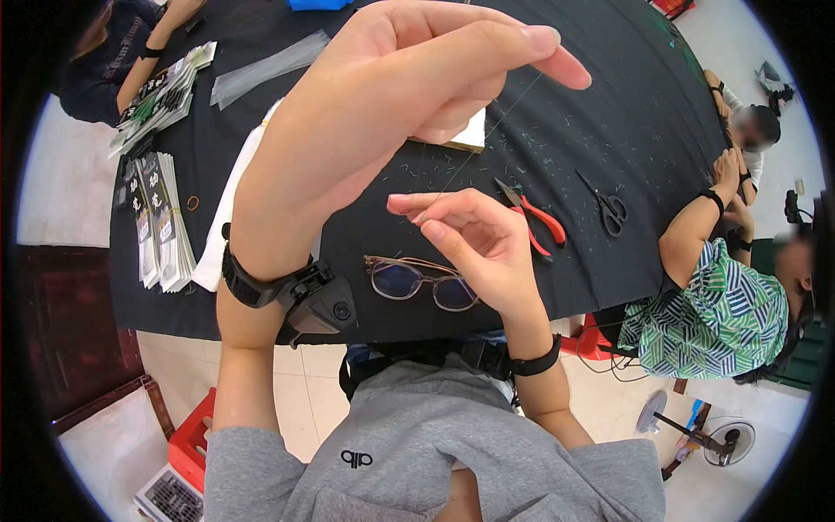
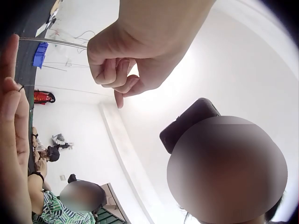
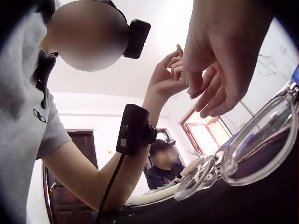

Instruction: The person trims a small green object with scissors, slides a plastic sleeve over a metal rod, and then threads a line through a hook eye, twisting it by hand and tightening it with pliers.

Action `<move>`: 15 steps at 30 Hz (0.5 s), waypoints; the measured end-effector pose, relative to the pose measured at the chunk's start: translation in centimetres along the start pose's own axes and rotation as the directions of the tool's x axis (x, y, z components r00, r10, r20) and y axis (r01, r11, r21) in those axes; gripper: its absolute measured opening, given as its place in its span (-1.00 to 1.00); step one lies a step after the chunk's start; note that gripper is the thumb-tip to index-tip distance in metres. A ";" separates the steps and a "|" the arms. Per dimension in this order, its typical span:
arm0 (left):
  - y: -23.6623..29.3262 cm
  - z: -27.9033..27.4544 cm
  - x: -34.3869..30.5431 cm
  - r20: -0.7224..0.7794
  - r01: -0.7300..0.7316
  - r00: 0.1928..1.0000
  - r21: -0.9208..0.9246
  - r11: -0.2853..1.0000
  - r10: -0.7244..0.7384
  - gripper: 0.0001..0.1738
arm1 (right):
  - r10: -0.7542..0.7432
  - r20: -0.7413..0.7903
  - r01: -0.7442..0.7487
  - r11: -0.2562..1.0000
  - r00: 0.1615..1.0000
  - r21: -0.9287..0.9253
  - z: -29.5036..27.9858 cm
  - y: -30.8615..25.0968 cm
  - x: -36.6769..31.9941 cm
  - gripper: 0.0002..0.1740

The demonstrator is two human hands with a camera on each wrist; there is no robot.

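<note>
A thin thread [image 1: 496,130] runs slantwise between my two hands above the table. My left hand [image 1: 391,96], raised higher, pinches its upper part at the thumb and index finger, with the other fingers curled in. Below, my right hand [image 1: 487,239] pinches the lower part between thumb and index finger. In the left wrist view the left hand [image 2: 140,51] is at the top and the right fingers [image 2: 11,116] are at the left edge, a small dark loop at one fingertip. The right wrist view shows the right hand [image 3: 224,60] close, the left hand [image 3: 168,79] behind it.
Eyeglasses [image 1: 417,283] lie beneath the hands on the black tablecloth [image 1: 609,113]. Red-handled pliers [image 1: 541,222] and black scissors [image 1: 609,209] lie to the right, among scattered thread clippings. Stacked printed packets [image 1: 161,222] and clear sleeves [image 1: 270,70] lie left. Other people sit around the table.
</note>
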State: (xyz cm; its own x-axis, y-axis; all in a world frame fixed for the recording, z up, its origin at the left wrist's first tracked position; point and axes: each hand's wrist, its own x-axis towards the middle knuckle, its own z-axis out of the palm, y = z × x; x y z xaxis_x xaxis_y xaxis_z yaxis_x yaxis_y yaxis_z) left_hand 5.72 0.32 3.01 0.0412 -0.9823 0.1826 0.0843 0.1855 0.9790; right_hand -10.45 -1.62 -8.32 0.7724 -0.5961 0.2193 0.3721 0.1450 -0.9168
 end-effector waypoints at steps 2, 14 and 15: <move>0.1 -0.2 0.0 -0.019 -0.002 1.000 -0.018 1.000 0.002 -0.61 | -0.001 0.012 0.000 1.000 1.000 0.024 0.1 0.0 -0.1 -0.89; 1.6 0.7 -0.2 0.027 0.111 0.994 -0.175 0.978 -0.108 -0.59 | 0.060 0.031 -0.063 0.991 0.998 0.114 -0.4 -0.6 -0.4 -0.89; 2.2 1.1 -0.3 -0.016 0.127 0.991 -0.190 0.973 -0.132 -0.59 | 0.061 0.034 -0.065 0.990 0.998 0.125 -0.4 -0.7 -0.4 -0.89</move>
State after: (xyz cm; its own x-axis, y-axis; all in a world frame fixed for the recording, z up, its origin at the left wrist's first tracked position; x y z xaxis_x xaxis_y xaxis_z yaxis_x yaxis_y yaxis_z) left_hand 4.81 1.03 5.21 0.0457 -0.9977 0.0501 0.2768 0.0608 0.9590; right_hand -11.23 -1.84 -7.92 0.8109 -0.5586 0.1743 0.3827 0.2811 -0.8801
